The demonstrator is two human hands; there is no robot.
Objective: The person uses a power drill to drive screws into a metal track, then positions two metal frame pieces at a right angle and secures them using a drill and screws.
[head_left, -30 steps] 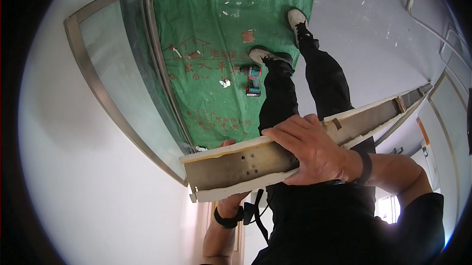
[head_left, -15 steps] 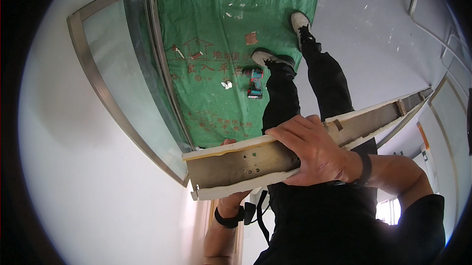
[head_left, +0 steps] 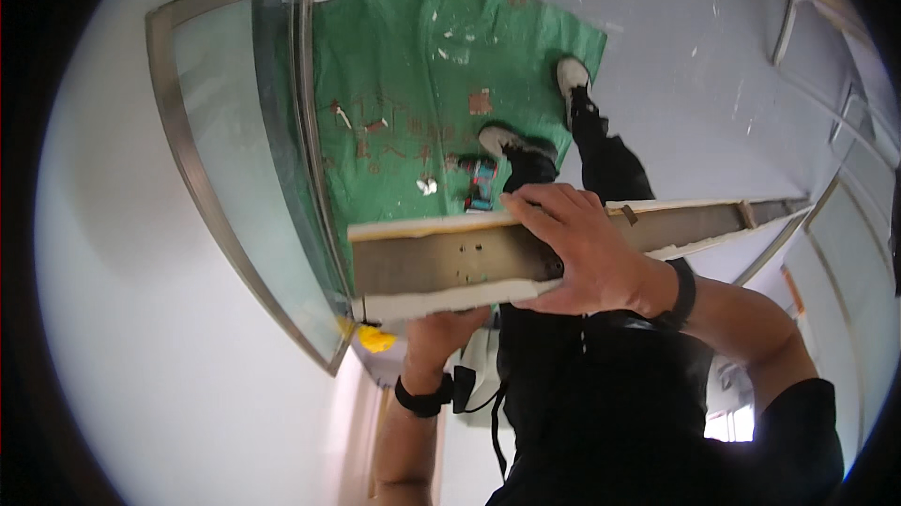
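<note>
Head view: I have a long, trough-like channel spanning 9 to 3 o'clock. The right hand, at 3 o'clock, grasps it across both edges. The left hand, at 6 o'clock, meets its lower edge; fingers hidden, grip indeterminate. Within the trough, toward 3 o'clock, sits a brown crosspiece.

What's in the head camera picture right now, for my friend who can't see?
A person's right hand grips across a long, channel-shaped piece with whitish edges, and the left hand, partly hidden, is at its lower edge. Beyond, a teal-and-black drill lies on a green floor sheet, with a brown-framed glass panel to the left.
</note>
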